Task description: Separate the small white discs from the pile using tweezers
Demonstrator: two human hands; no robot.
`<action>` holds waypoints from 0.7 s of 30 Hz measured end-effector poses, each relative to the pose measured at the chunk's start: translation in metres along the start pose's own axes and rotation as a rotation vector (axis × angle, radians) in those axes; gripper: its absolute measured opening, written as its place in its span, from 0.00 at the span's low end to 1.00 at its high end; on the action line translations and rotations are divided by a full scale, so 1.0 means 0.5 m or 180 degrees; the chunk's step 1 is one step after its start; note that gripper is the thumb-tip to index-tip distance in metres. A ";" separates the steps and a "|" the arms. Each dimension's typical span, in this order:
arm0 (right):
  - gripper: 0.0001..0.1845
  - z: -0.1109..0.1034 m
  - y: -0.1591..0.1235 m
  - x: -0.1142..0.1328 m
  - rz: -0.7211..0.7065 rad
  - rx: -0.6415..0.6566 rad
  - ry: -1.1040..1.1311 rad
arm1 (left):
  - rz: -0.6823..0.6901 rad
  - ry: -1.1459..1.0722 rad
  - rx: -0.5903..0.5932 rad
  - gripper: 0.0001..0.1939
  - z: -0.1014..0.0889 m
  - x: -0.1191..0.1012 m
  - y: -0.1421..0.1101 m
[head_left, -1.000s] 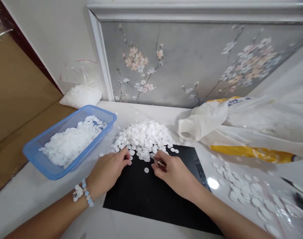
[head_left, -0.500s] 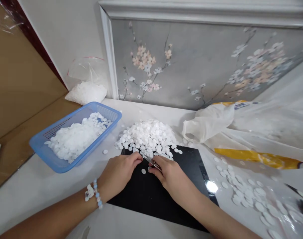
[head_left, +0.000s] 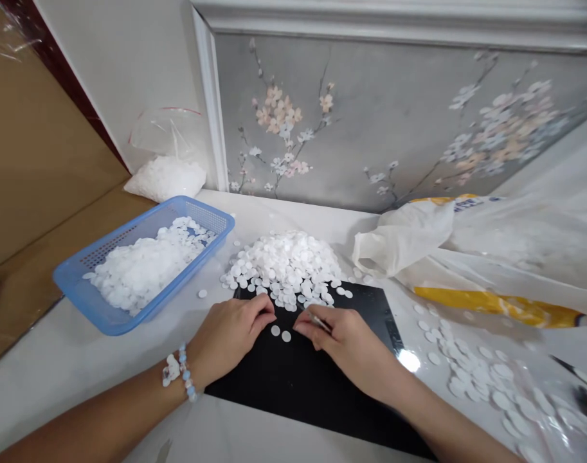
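Observation:
My left hand [head_left: 238, 331], with a beaded bracelet [head_left: 186, 373] at the wrist, rests over the black mat [head_left: 283, 386]. Its thumb and forefinger are pinched together; anything between them is hidden. Across from it, my right hand [head_left: 339, 334] is closed around a slim silver metal tool [head_left: 321, 321], which looks like tweezers and is mostly covered by the fingers. Between the hands, two small white round discs [head_left: 280, 333] lie side by side on the mat. Just beyond my fingertips is a heaped pile of similar white discs [head_left: 290, 260], spilling onto the mat's far edge.
A blue plastic basket [head_left: 165, 302] at the left holds many white discs. Behind it stands a clear bag of white pieces [head_left: 168, 177]. At the right lie a white and yellow plastic bag [head_left: 496, 302] and scattered larger discs [head_left: 471, 366]. A framed floral panel [head_left: 351, 122] borders the back.
My right hand has drawn slightly right, away from my left, and the tool's tip is now hidden. Two discs now show plainly side by side between the hands.

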State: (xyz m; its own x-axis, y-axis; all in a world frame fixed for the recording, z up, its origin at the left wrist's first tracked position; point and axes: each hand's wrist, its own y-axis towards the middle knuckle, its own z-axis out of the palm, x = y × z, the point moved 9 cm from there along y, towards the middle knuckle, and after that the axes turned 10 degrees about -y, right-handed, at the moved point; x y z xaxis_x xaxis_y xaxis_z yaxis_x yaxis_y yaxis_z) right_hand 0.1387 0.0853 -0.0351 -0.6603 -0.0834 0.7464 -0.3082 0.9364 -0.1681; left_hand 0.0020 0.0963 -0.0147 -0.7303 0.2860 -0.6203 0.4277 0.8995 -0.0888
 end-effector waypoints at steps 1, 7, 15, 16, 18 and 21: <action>0.13 -0.007 0.001 -0.010 0.0106 -0.0048 0.0215 | 0.0011 0.0037 0.0028 0.08 0.001 0.000 0.000; 0.08 0.000 0.008 -0.029 0.0381 0.0047 0.0627 | 0.0123 0.0265 0.0354 0.05 0.022 -0.008 -0.001; 0.04 0.035 0.016 0.027 -0.0105 -0.0024 -0.0477 | 0.0137 0.0213 0.0178 0.05 0.017 -0.005 -0.001; 0.04 0.034 0.014 0.026 -0.0079 0.0050 -0.0461 | 0.0030 -0.0238 0.0053 0.04 0.008 0.001 0.000; 0.05 0.015 0.008 0.029 -0.0061 0.0068 -0.0377 | -0.0290 -0.1524 -0.0037 0.05 0.002 0.017 -0.001; 0.06 -0.043 0.000 0.059 -0.0211 -0.0168 -0.0305 | -0.0937 -0.3682 0.0147 0.03 0.032 0.024 -0.007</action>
State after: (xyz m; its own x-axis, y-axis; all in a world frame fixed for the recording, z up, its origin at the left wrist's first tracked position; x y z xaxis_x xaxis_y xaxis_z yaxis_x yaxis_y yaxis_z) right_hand 0.1339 0.0903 0.0008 -0.7028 -0.1754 0.6894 -0.3185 0.9442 -0.0844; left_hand 0.0001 0.0915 -0.0342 0.0992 -0.4175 -0.9033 0.3602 0.8613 -0.3585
